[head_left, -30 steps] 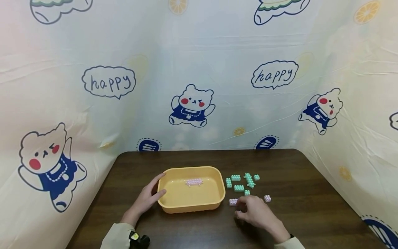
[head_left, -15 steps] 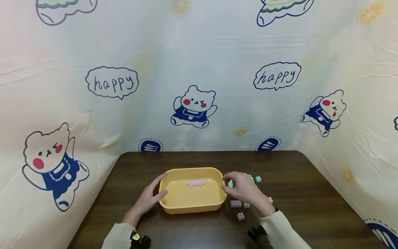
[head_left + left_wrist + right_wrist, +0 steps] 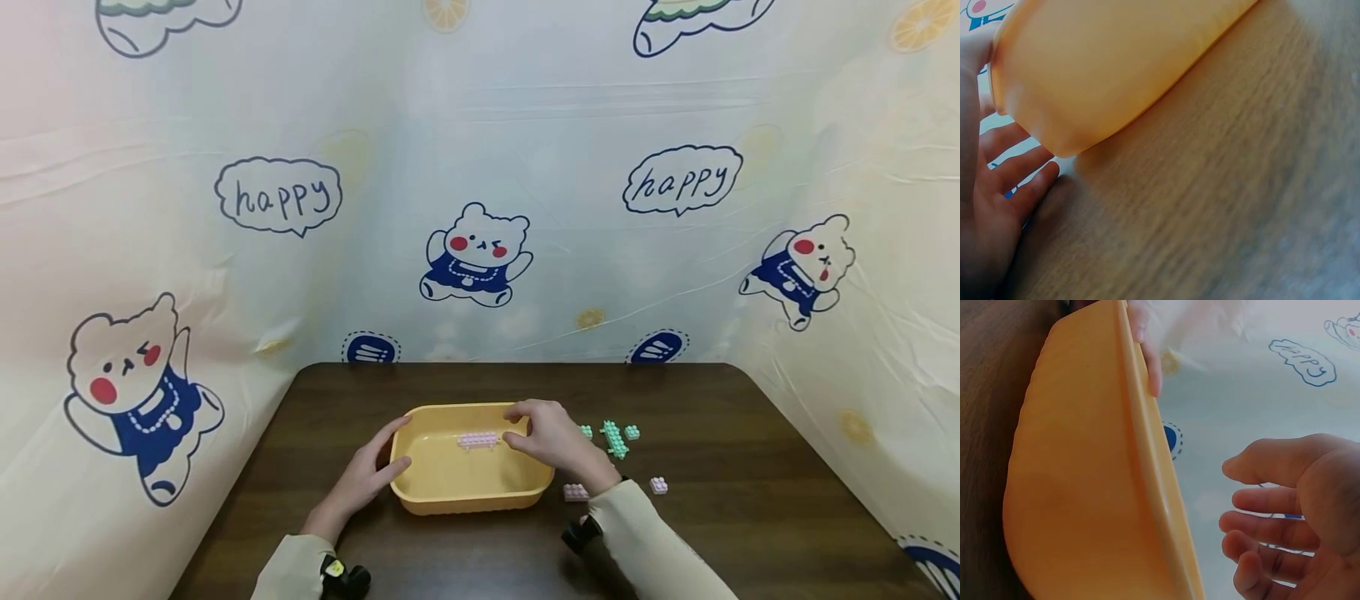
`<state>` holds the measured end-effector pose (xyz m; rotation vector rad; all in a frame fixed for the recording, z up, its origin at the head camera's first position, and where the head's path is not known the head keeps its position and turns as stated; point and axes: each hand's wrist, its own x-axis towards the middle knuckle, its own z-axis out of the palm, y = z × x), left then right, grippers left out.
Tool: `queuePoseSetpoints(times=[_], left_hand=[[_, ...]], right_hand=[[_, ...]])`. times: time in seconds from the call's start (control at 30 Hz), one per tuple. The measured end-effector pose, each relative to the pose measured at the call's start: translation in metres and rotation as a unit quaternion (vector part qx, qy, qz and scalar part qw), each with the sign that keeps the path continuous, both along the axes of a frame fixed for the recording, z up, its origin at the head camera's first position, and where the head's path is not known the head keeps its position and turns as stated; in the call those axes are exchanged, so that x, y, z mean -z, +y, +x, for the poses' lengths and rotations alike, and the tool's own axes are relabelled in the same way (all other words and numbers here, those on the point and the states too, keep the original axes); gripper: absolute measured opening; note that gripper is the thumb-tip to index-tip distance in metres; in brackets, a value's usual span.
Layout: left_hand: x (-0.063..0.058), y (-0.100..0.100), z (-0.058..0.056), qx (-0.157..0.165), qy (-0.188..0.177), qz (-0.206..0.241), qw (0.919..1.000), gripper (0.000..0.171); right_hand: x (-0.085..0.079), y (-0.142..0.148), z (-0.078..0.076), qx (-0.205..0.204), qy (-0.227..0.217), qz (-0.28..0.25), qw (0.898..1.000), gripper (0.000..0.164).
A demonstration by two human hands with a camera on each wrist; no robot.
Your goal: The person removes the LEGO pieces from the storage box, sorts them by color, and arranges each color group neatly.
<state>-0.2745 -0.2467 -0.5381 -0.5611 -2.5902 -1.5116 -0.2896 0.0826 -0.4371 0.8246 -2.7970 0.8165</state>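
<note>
A yellow plastic basin (image 3: 472,505) sits on the table. My left hand (image 3: 365,477) holds its left end, thumb over the rim and fingers along the outside wall, as the left wrist view also shows. Inside the basin lies a pale pink strip of joined building bricks (image 3: 478,440). My right hand (image 3: 551,435) is above the basin's right end, fingertips just right of the pink strip. Its thumb and fingers are spread apart; nothing shows between them in the right wrist view, where the hand (image 3: 1285,519) hovers beside the rim.
On the dark wooden table (image 3: 675,542), right of the basin, lie a green assembly of bricks (image 3: 613,439), a small green brick (image 3: 632,432) and a pink brick (image 3: 658,485). Another pink brick (image 3: 576,492) lies near the basin; my right forearm hides others. A printed curtain (image 3: 570,267) hangs behind.
My right hand has moved from the pink bricks at the right, up and left to over the basin. The left hand keeps its hold. The view has shifted slightly.
</note>
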Motion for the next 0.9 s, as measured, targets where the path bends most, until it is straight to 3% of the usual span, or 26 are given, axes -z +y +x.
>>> queuePoseSetpoints(times=[0.2, 0.4, 0.9], left_hand=[[-0.001, -0.001, 0.000, 0.000, 0.003, 0.003, 1.0000, 0.062], [-0.001, 0.001, -0.001, -0.002, -0.005, 0.000, 1.0000, 0.061], [-0.002, 0.001, 0.000, 0.001, 0.003, 0.002, 1.0000, 0.062]], right_hand=[[0.006, -0.017, -0.012, -0.036, 0.005, 0.021, 0.999, 0.028], [0.013, -0.025, -0.021, -0.045, -0.014, 0.032, 0.998, 0.033], [0.026, -0.031, -0.035, -0.019, -0.062, 0.084, 0.994, 0.034]])
